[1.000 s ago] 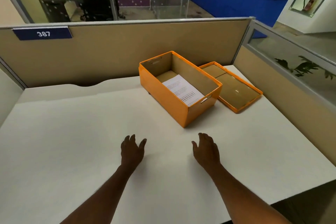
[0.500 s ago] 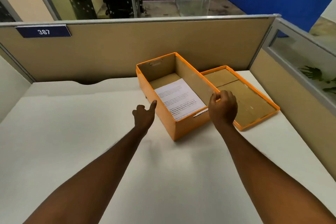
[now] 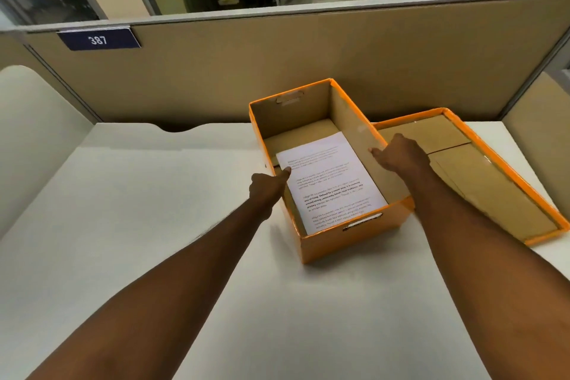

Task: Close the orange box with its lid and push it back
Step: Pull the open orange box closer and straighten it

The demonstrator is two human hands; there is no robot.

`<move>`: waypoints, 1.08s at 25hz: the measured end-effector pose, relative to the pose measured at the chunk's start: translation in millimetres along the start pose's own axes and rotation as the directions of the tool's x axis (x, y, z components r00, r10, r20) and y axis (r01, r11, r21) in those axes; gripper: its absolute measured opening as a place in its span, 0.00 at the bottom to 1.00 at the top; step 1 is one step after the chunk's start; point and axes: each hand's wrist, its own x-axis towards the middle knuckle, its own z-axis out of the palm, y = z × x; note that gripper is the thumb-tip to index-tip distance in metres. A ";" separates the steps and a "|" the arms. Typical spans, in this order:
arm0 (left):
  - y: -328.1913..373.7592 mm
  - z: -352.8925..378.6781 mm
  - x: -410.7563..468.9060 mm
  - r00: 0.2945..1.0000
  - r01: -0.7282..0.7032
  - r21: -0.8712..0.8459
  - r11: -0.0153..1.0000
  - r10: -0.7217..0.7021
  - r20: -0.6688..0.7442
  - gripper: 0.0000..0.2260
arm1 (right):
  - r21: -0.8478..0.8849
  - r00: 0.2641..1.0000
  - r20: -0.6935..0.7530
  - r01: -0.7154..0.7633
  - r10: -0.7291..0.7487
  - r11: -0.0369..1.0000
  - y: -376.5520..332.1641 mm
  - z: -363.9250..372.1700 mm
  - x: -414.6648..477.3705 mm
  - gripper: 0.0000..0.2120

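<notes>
The orange box [image 3: 354, 241] stands open on the white desk, with a printed sheet of paper [image 3: 330, 182] lying inside it. Its orange lid [image 3: 493, 194] lies upside down on the desk, right beside the box on the right, brown inside facing up. My left hand [image 3: 268, 187] grips the box's left wall, thumb over the rim. My right hand [image 3: 398, 154] grips the right wall, thumb on the inner face, fingers hidden between box and lid.
The white desk [image 3: 154, 225] is bounded by a beige partition [image 3: 277, 65] close behind the box and another on the right [image 3: 539, 145]. A blue sign reading 387 [image 3: 98, 39] hangs on the back partition. A curved desk edge [image 3: 37, 120] rises at left.
Both hands have moved forward from the desk to the box's side walls and closed on them. The view has come closer to the box.
</notes>
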 end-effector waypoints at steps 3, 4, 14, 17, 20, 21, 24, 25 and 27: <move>-9.3 13.4 7.1 0.997 0.041 0.027 0.999 -0.043 0.067 0.25 | 0.121 0.995 0.093 -0.030 0.019 0.992 6.0 17.8 13.1 0.19; -10.4 17.2 7.3 0.998 0.029 0.028 0.999 -0.031 0.062 0.20 | 0.176 0.994 0.107 -0.037 0.018 0.984 6.4 20.1 15.7 0.17; -18.5 -2.4 -11.7 0.995 -0.099 -0.146 0.984 0.100 0.005 0.31 | 0.329 0.996 0.082 -0.045 0.019 0.943 -2.2 19.2 -26.4 0.18; -26.4 -28.3 -23.5 0.984 -0.178 -0.041 0.983 0.177 -0.035 0.17 | 0.395 1.000 0.018 -0.028 0.023 0.918 -10.1 17.6 -63.2 0.17; -39.0 -60.5 -42.5 0.978 -0.203 0.026 0.979 0.203 -0.040 0.14 | 0.438 0.999 0.003 -0.046 0.050 0.898 -21.0 16.5 -110.4 0.15; -44.4 -72.1 -49.4 0.974 -0.219 0.060 0.974 0.222 -0.044 0.14 | 0.450 0.998 0.008 -0.060 0.063 0.891 -25.0 16.7 -127.6 0.15; -65.4 -105.9 -63.8 0.962 -0.264 0.123 0.957 0.270 -0.038 0.12 | 0.467 0.997 0.035 -0.082 0.074 0.880 -34.3 21.9 -177.8 0.14; -74.2 -118.2 -68.5 0.960 -0.271 0.133 0.953 0.277 -0.028 0.11 | 0.486 0.996 0.048 -0.094 0.081 0.869 -37.5 24.6 -197.3 0.14; -92.5 -142.8 -75.8 0.961 -0.273 0.163 0.948 0.277 -0.003 0.12 | 0.529 0.991 0.076 -0.134 0.111 0.838 -45.0 32.0 -235.8 0.13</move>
